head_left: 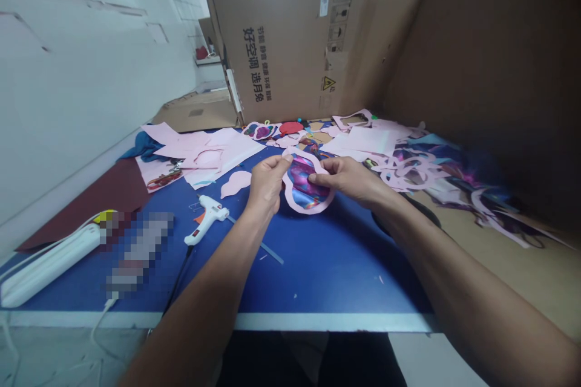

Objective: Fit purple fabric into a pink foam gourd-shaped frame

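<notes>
Fingers [278, 163] of the left hand [267, 184] and right hand [342, 176] grip a pink-edged cutout [303, 184] at center. A glue gun [206, 219] lies to their lower left on the blue table [327, 266].

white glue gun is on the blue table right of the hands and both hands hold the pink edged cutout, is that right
No: the head view shows the white glue gun to the left of the hands, not the right. The rest holds: on the blue table, with the left hand and right hand both holding the pink edged cutout.
</notes>
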Demonstrator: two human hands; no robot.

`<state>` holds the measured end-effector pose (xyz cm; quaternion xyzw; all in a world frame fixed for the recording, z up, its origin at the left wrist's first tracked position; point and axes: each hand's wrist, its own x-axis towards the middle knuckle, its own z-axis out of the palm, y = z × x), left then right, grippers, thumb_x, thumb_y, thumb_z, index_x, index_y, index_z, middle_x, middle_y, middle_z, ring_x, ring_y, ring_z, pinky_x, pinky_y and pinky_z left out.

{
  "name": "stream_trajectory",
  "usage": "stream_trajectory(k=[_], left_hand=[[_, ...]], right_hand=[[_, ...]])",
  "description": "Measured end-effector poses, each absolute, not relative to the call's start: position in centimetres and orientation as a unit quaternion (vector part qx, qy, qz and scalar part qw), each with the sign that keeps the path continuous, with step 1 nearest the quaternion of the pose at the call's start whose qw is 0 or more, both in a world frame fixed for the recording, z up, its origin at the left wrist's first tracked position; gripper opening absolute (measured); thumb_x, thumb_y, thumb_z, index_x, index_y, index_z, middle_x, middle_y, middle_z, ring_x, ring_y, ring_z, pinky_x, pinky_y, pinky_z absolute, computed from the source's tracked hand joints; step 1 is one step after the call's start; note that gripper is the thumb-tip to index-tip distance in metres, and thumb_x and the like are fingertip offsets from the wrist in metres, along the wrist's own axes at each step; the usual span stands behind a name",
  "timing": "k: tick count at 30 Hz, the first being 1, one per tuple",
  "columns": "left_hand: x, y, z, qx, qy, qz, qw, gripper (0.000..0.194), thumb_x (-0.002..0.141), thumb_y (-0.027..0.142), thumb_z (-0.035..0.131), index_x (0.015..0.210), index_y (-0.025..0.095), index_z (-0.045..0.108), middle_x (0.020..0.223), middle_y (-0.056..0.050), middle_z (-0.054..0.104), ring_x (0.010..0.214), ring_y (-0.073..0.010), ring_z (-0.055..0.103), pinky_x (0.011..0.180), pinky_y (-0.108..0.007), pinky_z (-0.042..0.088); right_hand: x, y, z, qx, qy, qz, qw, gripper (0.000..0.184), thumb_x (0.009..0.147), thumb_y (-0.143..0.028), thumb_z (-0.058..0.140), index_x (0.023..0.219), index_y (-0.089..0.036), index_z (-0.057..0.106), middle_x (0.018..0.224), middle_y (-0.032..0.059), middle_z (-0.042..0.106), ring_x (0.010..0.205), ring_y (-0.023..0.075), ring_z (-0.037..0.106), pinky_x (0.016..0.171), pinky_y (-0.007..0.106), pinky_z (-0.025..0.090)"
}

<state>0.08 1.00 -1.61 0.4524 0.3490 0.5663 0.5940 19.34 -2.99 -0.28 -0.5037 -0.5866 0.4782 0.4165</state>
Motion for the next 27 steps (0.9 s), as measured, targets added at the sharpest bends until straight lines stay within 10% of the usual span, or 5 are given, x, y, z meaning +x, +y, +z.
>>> stream_trajectory(k=[27], left_hand=[[1.4, -0.6, -1.9, 0.553, 0.344, 0.522, 0.551, 0.032, 0.075, 0.048, 0.095, 0.073, 0.019, 0.081, 0.067, 0.0, 0.065, 0.062, -0.0115, 0.048, 0.058, -0.025, 0.038]], right_hand=[[18.7, -3.8, 1.2, -0.504, -0.585, 0.397, 0.496, 0.042, 0.077, -0.058, 0.088, 0.086, -0.019, 0.077, 0.079, 0.0025, 0.071, 0.069, 0.0165, 0.058, 0.064, 0.03, 0.046]])
